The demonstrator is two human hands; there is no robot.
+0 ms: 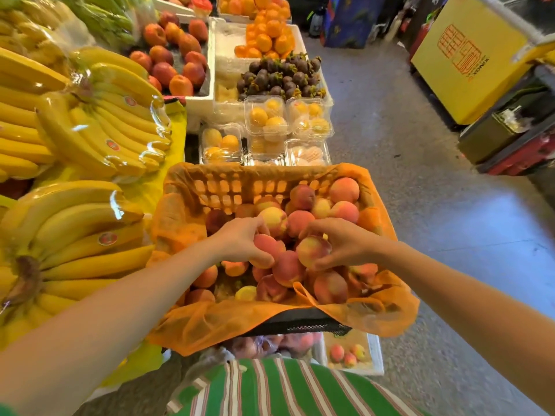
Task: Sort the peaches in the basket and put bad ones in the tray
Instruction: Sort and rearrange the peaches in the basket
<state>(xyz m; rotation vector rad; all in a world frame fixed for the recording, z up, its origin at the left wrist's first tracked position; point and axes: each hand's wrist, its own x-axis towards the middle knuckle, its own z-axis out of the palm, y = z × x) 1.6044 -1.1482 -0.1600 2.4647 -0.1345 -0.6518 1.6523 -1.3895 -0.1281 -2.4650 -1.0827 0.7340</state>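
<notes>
An orange-lined basket [216,187] in front of me is heaped with pink and yellow peaches. My left hand [240,238] curls its fingers and thumb round a reddish peach [265,246] at the middle of the pile. Just to the right, my right hand [342,241] grips a paler pink-and-yellow peach [312,250] from above. A white tray [375,352] sits low behind the basket's near right corner and holds three small peaches [345,354].
Bagged banana bunches [90,130] crowd the stand on my left. Beyond the basket stand clear boxes of yellow fruit [267,118], mangosteens [282,76], oranges [267,37] and a crate of red peaches [174,55]. Grey floor [420,175] runs along the right, with a yellow box [468,61] beyond.
</notes>
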